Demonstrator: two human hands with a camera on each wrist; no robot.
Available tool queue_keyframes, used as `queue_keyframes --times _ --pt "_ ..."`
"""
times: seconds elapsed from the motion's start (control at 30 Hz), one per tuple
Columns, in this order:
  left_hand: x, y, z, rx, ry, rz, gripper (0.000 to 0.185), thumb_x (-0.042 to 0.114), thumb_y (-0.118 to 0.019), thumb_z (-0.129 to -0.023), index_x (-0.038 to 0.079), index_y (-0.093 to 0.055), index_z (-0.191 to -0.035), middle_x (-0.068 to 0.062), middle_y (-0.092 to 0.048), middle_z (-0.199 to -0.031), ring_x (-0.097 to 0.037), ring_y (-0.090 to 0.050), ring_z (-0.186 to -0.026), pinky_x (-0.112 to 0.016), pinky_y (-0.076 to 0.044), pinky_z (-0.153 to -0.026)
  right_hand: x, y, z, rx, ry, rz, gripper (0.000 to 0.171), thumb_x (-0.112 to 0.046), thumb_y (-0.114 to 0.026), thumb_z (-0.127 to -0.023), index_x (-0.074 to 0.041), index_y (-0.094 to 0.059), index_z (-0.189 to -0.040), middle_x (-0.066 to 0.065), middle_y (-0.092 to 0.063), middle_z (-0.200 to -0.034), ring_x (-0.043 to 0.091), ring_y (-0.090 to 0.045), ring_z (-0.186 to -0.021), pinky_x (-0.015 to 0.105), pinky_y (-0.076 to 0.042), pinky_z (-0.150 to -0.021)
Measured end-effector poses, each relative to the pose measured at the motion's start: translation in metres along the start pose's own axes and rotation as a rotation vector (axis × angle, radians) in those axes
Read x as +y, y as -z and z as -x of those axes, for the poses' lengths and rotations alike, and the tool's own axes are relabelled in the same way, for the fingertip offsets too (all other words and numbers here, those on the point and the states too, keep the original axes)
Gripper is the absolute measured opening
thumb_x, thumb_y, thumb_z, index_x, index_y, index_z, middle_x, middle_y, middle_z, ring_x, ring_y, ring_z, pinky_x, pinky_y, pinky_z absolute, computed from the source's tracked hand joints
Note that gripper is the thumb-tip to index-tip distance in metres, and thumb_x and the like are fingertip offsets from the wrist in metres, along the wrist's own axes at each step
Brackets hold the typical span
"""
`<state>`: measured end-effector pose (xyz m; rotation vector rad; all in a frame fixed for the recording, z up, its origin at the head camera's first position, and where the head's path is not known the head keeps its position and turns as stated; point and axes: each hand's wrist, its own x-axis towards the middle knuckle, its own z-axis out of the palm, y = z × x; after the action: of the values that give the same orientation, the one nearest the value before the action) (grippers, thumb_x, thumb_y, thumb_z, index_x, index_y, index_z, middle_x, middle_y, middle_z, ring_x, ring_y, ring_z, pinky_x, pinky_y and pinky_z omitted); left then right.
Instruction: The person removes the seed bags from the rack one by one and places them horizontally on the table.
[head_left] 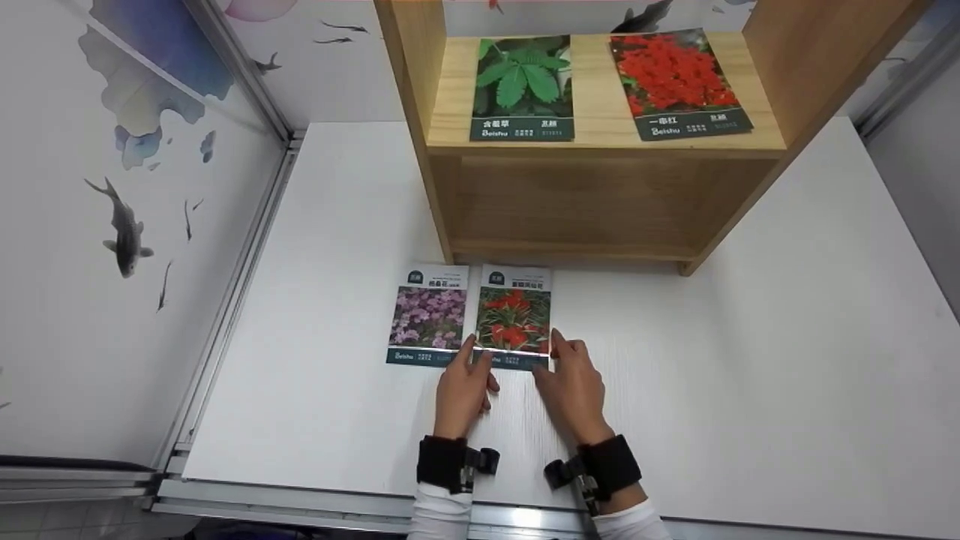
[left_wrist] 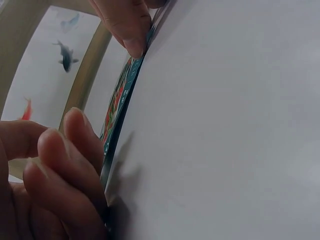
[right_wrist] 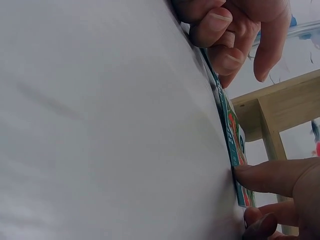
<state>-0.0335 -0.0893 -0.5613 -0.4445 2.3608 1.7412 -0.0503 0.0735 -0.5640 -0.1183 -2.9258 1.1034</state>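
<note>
Two flower seed packets lie side by side on the white table in the head view. One shows purple flowers (head_left: 427,319); the other, with red flowers (head_left: 514,319), lies between the hands. My left hand (head_left: 463,390) reaches to its lower left edge, index finger extended over the gap between the packets, other fingers loosely bent. At its lower right corner is my right hand (head_left: 576,386), the thumb (right_wrist: 265,176) touching the bottom border and the index finger along the side. The left wrist view shows the red-flower packet (left_wrist: 114,110) nearly edge-on, low against the table.
A wooden shelf unit (head_left: 577,202) stands just behind the packets. On its upper board lie a green-leaf packet (head_left: 523,86) and another red-flower packet (head_left: 679,82). Walls with painted fish (head_left: 126,232) flank the table (head_left: 787,390).
</note>
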Motion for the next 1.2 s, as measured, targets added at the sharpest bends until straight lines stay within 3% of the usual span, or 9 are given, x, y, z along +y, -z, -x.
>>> queue_keyframes --times 0.23,0.4,0.67,0.8,0.9,1.03,1.2 --pt "0.003 -0.001 -0.001 -0.007 -0.006 0.008 0.058 0.044 -0.046 -0.091 0.021 -0.028 -0.141 -0.005 -0.060 -0.060 -0.013 -0.043 -0.035 -0.029 -0.040 -0.036 0.002 0.006 -0.004 -0.039 -0.058 -0.087 0.059 -0.040 -0.057 -0.084 -0.011 -0.043 -0.133 0.000 -0.050 -0.087 0.014 -0.041 -0.060 0.029 -0.033 -0.051" --pt "0.004 -0.004 -0.001 -0.018 -0.010 0.043 0.056 0.041 -0.047 -0.091 0.023 -0.027 -0.141 -0.006 -0.060 -0.060 -0.017 -0.049 -0.037 -0.032 -0.043 -0.037 0.006 0.010 -0.006 -0.050 -0.053 -0.161 0.059 -0.043 -0.052 -0.088 -0.008 -0.041 -0.134 0.002 -0.051 -0.086 0.015 -0.042 -0.065 0.029 -0.033 -0.057" --pt "0.012 -0.012 0.002 -0.062 -0.055 0.126 0.057 0.042 -0.046 -0.091 0.023 -0.026 -0.142 -0.009 -0.062 -0.066 -0.024 -0.057 -0.044 -0.037 -0.047 -0.043 0.013 0.019 -0.006 -0.105 -0.134 -0.439 0.055 -0.044 -0.048 -0.090 -0.014 -0.039 -0.135 0.005 -0.057 -0.090 0.019 -0.050 -0.068 0.030 -0.039 -0.062" --pt "0.023 -0.014 0.004 -0.078 -0.104 0.156 0.059 0.044 -0.045 -0.091 0.023 -0.024 -0.142 -0.010 -0.063 -0.074 -0.026 -0.058 -0.050 -0.038 -0.047 -0.046 0.017 0.027 -0.009 -0.109 -0.146 -0.604 0.054 -0.047 -0.045 -0.090 -0.019 -0.038 -0.135 0.009 -0.060 -0.088 0.025 -0.054 -0.063 0.031 -0.041 -0.056" --pt "0.035 -0.016 0.003 -0.078 -0.139 0.155 0.060 0.050 -0.044 -0.089 0.030 -0.023 -0.141 -0.008 -0.064 -0.081 -0.026 -0.060 -0.055 -0.037 -0.048 -0.048 0.018 0.038 -0.012 -0.084 -0.145 -0.692 0.053 -0.046 -0.044 -0.090 -0.021 -0.036 -0.136 0.009 -0.062 -0.089 0.028 -0.058 -0.064 0.034 -0.042 -0.052" --pt "0.051 -0.020 0.000 -0.083 -0.196 0.150 0.061 0.053 -0.044 -0.088 0.037 -0.018 -0.140 -0.004 -0.064 -0.092 -0.022 -0.062 -0.061 -0.034 -0.048 -0.049 0.019 0.056 -0.018 -0.035 -0.125 -0.728 0.054 -0.045 -0.042 -0.091 -0.021 -0.032 -0.139 0.009 -0.064 -0.093 0.026 -0.062 -0.069 0.039 -0.043 -0.049" --pt "0.070 -0.023 -0.004 -0.123 -0.262 0.247 0.059 0.047 -0.038 -0.092 0.035 -0.008 -0.142 -0.003 -0.061 -0.103 -0.025 -0.063 -0.073 -0.041 -0.049 -0.055 0.025 0.087 -0.031 0.030 -0.068 -0.739 0.055 -0.045 -0.042 -0.091 -0.023 -0.029 -0.140 0.009 -0.064 -0.098 0.023 -0.063 -0.080 0.031 -0.048 -0.060"
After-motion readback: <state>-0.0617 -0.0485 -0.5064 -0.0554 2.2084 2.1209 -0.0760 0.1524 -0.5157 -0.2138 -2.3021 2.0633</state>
